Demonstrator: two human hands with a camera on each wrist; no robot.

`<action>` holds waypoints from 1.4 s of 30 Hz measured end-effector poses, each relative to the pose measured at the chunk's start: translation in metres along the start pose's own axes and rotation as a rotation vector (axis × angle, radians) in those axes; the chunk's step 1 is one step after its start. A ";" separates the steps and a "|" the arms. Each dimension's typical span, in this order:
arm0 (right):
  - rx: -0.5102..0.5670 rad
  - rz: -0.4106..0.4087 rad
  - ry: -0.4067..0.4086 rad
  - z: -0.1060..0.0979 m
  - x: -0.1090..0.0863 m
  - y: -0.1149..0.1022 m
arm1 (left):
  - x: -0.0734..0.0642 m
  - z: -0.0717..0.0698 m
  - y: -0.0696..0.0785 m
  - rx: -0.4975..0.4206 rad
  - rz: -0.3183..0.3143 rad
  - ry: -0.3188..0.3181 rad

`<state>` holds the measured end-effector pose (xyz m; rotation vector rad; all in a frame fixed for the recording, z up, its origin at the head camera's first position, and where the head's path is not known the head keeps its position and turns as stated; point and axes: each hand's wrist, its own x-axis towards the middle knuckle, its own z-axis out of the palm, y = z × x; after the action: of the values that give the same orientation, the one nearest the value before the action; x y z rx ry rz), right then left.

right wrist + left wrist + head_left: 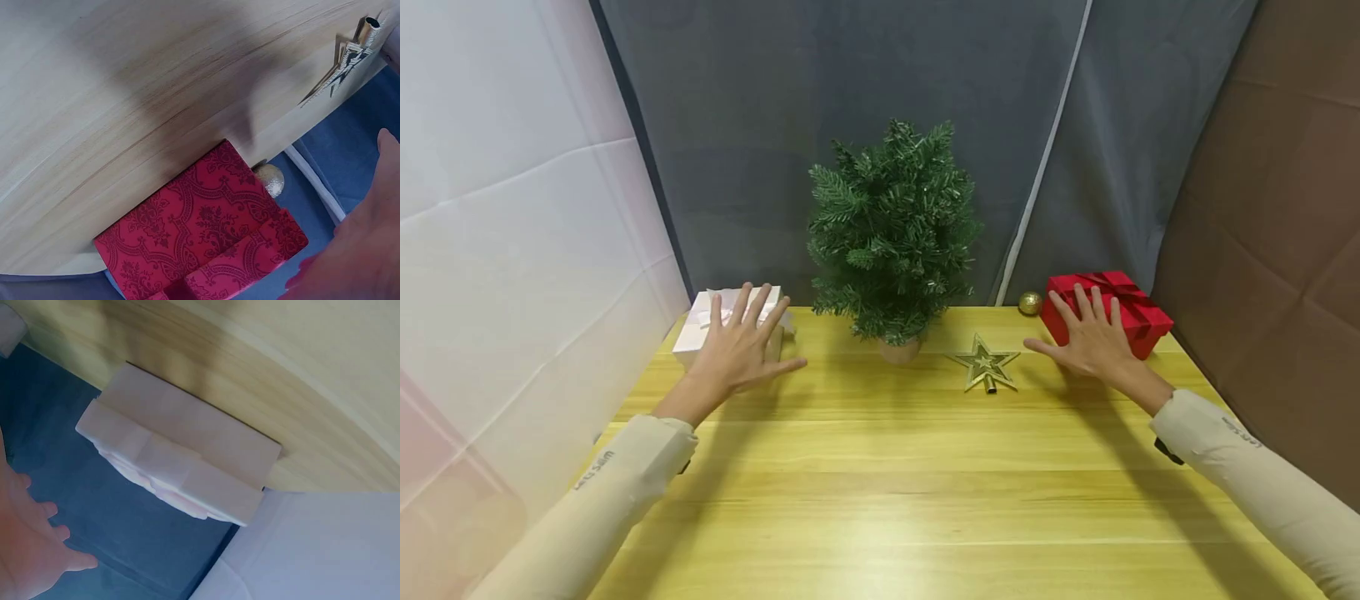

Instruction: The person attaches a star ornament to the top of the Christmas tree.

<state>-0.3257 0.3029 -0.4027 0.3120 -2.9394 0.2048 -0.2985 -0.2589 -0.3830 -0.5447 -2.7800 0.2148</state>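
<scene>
My left hand (736, 350), fingers spread, hovers in front of a white gift box (691, 337) with a pale ribbon bow. In the left wrist view the white box (187, 419) stands apart from the fingers. On the other side, my right hand (1093, 337) is spread with its palm down, overlapping a red gift box (1138, 321) in the head view. The red box (194, 219) shows a dark floral pattern and a lid in the right wrist view. Both hands hold nothing. A gold star tree topper (987, 363) lies left of the right thumb.
A small artificial Christmas tree (895, 225) stands at the back middle on a round base (899, 350). A gold ball ornament (1030, 303) sits beside the red box. Grey cloth (722, 150) hangs behind the wooden table (887, 475), with white and brown cloth at the sides.
</scene>
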 end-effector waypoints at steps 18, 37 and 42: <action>0.018 0.002 -0.037 -0.002 0.000 -0.004 | 0.010 -0.028 -0.013 0.007 0.002 0.051; 0.016 -0.036 -0.066 0.005 -0.002 -0.012 | 0.031 -0.066 -0.021 0.047 0.016 0.063; 0.002 -0.048 -0.059 0.008 -0.002 -0.015 | 0.036 -0.079 -0.022 0.047 0.019 0.077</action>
<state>-0.3215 0.2881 -0.4090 0.3949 -2.9858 0.1956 -0.3127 -0.2575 -0.2942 -0.5562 -2.6895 0.2572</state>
